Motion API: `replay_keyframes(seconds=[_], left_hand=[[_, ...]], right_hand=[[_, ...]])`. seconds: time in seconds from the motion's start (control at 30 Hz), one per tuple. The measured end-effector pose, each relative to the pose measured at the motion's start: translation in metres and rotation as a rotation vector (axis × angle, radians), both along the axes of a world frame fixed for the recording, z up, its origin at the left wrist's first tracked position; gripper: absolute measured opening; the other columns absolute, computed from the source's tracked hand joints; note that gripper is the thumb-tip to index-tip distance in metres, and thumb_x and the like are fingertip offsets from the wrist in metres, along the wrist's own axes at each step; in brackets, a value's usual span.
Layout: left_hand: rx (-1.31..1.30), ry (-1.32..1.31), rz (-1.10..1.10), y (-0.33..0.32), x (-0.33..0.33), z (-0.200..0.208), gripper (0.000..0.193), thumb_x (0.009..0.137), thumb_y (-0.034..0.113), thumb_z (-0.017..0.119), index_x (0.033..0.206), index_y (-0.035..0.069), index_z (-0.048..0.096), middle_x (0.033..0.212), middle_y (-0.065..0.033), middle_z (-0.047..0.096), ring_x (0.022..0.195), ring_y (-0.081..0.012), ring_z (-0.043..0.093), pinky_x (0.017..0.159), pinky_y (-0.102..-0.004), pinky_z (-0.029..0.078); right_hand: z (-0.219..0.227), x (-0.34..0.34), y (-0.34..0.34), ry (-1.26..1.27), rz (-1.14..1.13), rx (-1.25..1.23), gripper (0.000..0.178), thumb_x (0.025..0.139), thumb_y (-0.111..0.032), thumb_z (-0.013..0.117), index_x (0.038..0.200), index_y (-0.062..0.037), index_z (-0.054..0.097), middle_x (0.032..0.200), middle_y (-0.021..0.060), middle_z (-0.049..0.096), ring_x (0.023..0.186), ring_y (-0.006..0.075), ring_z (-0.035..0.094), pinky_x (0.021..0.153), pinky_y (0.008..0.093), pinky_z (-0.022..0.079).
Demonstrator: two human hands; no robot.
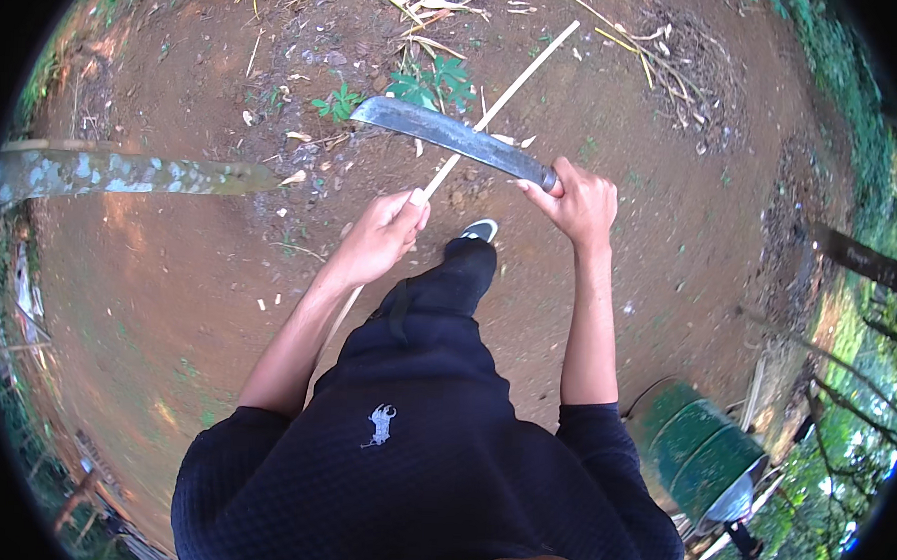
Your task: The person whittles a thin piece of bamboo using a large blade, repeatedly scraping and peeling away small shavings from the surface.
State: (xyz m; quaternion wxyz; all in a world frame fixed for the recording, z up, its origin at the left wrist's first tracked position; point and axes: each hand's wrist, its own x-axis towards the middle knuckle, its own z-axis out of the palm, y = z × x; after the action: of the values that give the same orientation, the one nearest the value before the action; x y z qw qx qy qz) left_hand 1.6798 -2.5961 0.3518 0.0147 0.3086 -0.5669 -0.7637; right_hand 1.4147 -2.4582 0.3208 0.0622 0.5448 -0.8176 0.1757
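My left hand (387, 235) is closed around a long, thin pale wooden stick (525, 75). The stick slants from beside my left forearm up and away to the right. In my right hand (580, 203) is the handle of a machete (455, 137), mostly covered by my fingers. Its broad dark grey blade points left and lies across the stick in the picture, beyond my left hand. Whether the blade touches the stick, I cannot tell.
Brown bare soil lies underfoot, with my shoe (481, 229) on it. A mottled tree trunk (133, 173) stands at left. Small green plants (432, 82) and dry stalks (420, 9) lie ahead. A green drum (696, 451) is at lower right, near branches.
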Motion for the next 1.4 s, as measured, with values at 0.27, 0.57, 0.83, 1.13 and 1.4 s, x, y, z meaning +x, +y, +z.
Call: replay_keyframes(seconds=[0.27,0.57,0.83,1.13,1.4], left_hand=[[0.070,-0.006,0.089,0.039,-0.132,0.018,0.038,0.109,0.038,0.037,0.086,0.010,0.045,0.061,0.0089,0.029,0.049,-0.0018,0.028,0.043,-0.0224,0.022],[-0.165,-0.055,0.089,0.116,-0.284,0.049,0.044,0.109,0.040,0.038,0.080,0.009,0.045,0.063,0.0056,0.039,0.052,-0.0053,0.038,0.046,-0.0249,0.030],[0.077,-0.070,-0.012,0.257,-0.418,0.067,0.037,0.109,0.040,0.039,0.085,0.012,0.045,0.062,0.0088,0.029,0.046,-0.0013,0.026,0.040,-0.0209,0.018],[-0.100,-0.096,-0.183,0.312,-0.563,0.084,0.039,0.109,0.040,0.038,0.086,0.010,0.046,0.060,0.0094,0.027,0.046,-0.0009,0.027,0.041,-0.0217,0.021],[0.054,-0.115,-0.286,0.346,-0.727,0.082,0.041,0.109,0.042,0.037,0.084,0.010,0.045,0.060,0.0092,0.029,0.046,-0.0014,0.027,0.041,-0.0216,0.020]], right_hand=[[0.021,-0.129,0.008,0.001,0.184,-0.007,0.065,0.080,-0.075,0.063,0.066,-0.0124,0.055,0.049,0.0018,0.057,0.038,0.0200,0.058,0.036,0.0372,0.043],[0.048,-0.284,0.089,-0.085,0.074,-0.018,0.062,0.080,-0.073,0.064,0.067,-0.0129,0.058,0.049,0.0030,0.058,0.045,0.0236,0.063,0.043,0.0373,0.048],[0.070,-0.466,0.258,-0.160,-0.410,-0.010,0.063,0.085,-0.071,0.061,0.065,-0.0112,0.058,0.051,0.0049,0.059,0.048,0.0250,0.065,0.048,0.0379,0.052],[0.052,-0.563,0.369,-0.097,-0.274,-0.057,0.063,0.084,-0.073,0.060,0.063,-0.0139,0.053,0.046,-0.0001,0.051,0.041,0.0178,0.058,0.043,0.0346,0.047],[0.063,-0.675,0.411,-0.008,-0.216,-0.013,0.066,0.086,-0.077,0.053,0.063,-0.0144,0.055,0.046,-0.0023,0.054,0.036,0.0148,0.054,0.036,0.0332,0.041]])
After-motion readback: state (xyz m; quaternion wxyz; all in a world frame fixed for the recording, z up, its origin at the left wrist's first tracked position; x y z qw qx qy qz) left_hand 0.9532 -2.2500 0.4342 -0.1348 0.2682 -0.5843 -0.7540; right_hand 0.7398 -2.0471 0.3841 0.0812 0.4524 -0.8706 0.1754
